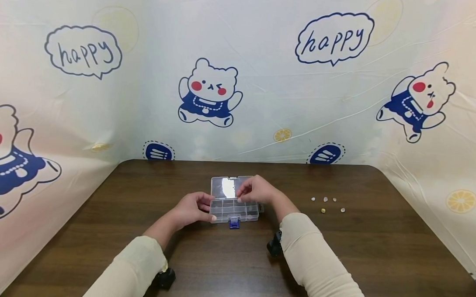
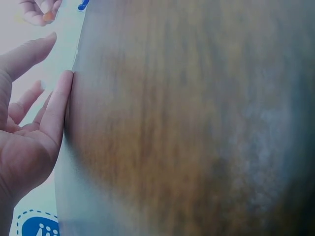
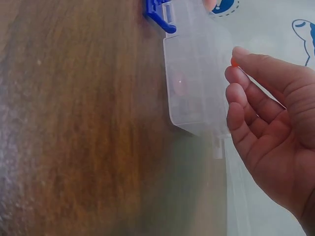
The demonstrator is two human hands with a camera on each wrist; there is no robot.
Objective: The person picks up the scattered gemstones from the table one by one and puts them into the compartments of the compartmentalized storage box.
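Note:
A clear plastic compartment box (image 1: pixel 228 208) stands on the table with its lid (image 1: pixel 219 187) raised at the back. Its blue latch (image 1: pixel 234 222) hangs at the front. My left hand (image 1: pixel 192 207) holds the box's left end, thumb at the front corner and fingers towards the hinge. Over the back compartments, my right hand (image 1: pixel 257 189) pinches a small orange bead-like piece (image 3: pixel 234 62) between thumb and forefinger. In the right wrist view, a faint pinkish patch (image 3: pixel 180 83) shows through the box wall.
To the right on the brown wooden table (image 1: pixel 113 231) lie several small whitish pieces (image 1: pixel 325 199) and a yellowish one (image 1: pixel 323 210). A printed cloth (image 1: pixel 263 92) hangs behind the table's far edge and along its sides.

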